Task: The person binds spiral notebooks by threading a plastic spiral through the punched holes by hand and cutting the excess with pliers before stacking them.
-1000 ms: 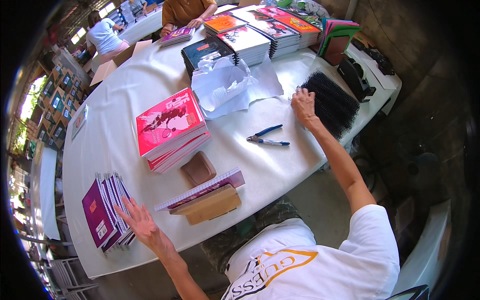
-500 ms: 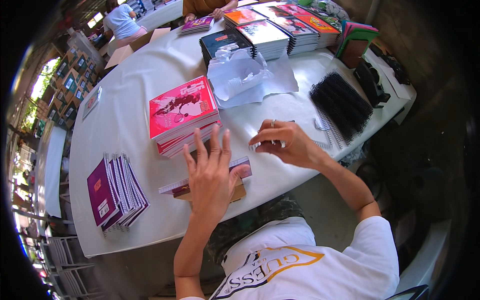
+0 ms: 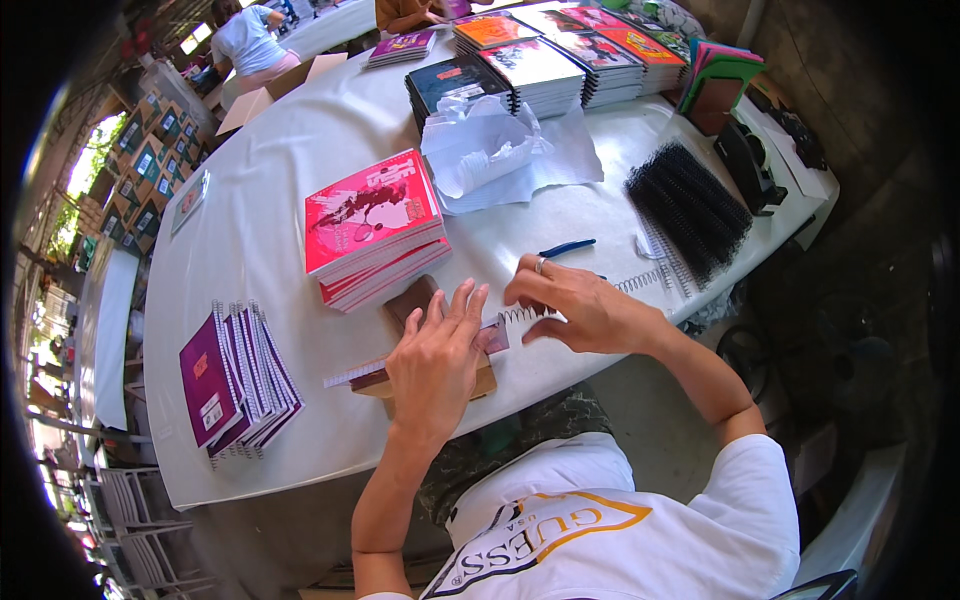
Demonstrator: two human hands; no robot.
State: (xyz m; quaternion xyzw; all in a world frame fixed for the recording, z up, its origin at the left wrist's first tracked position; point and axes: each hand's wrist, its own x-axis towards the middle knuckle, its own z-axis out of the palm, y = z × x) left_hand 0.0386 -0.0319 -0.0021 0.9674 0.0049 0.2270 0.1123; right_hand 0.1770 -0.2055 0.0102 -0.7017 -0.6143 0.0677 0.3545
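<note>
1. Two hands work at the near edge of the white counter (image 3: 250,230).
2. The left hand (image 3: 435,355) lies flat, fingers spread, pressing down on a thin notebook (image 3: 365,372) that rests on a brown block (image 3: 410,300); its grip is apart, clamped on nothing.
3. The right hand (image 3: 575,305) has its grip pinched together on a white wire spiral (image 3: 520,314) at the notebook's right end. How far the spiral sits in the punched edge is hard to tell, since the fingers cover it.
4. Just behind the left hand stands a stack of pink notebooks (image 3: 372,225), touching or nearly touching the brown block.
5. Blue-handled pliers (image 3: 566,247) lie on the counter just beyond the right hand.
6. More loose white spirals (image 3: 655,262) lie to the right of that hand, beside a heap of black spirals (image 3: 688,208).
7. A fanned pile of purple bound notebooks (image 3: 235,375) sits well apart to the left, near the counter's front edge.
8. Crumpled clear wrapping (image 3: 500,150) lies behind the pink stack, with further stacks of notebooks (image 3: 545,65) along the far side.
9. Another person in a white top (image 3: 250,40) is at the far left corner.
</note>
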